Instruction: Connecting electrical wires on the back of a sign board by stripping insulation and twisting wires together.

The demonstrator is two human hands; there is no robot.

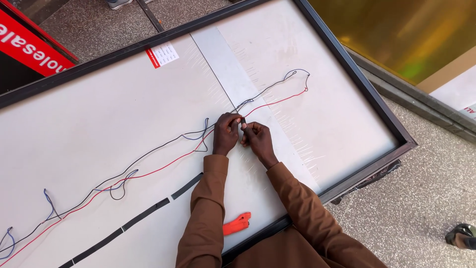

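Observation:
My left hand [225, 133] and my right hand [258, 140] meet over a large white panel [99, 109] in a black frame. Both pinch a small black piece [243, 121], probably tape, where a red wire [163, 166] and a black wire [148, 155] run together. The wires trail from the lower left across the panel, pass under my fingers and loop at the upper right [300, 79]. Blue wire bits [201, 131] branch off along the run.
A grey strip [223, 59] crosses the panel diagonally. Black tape strips [144, 214] lie end to end at the lower left. An orange tool [237, 224] rests near the front frame. A red sign [29, 47] stands at top left, and someone's foot [461, 235] shows at right.

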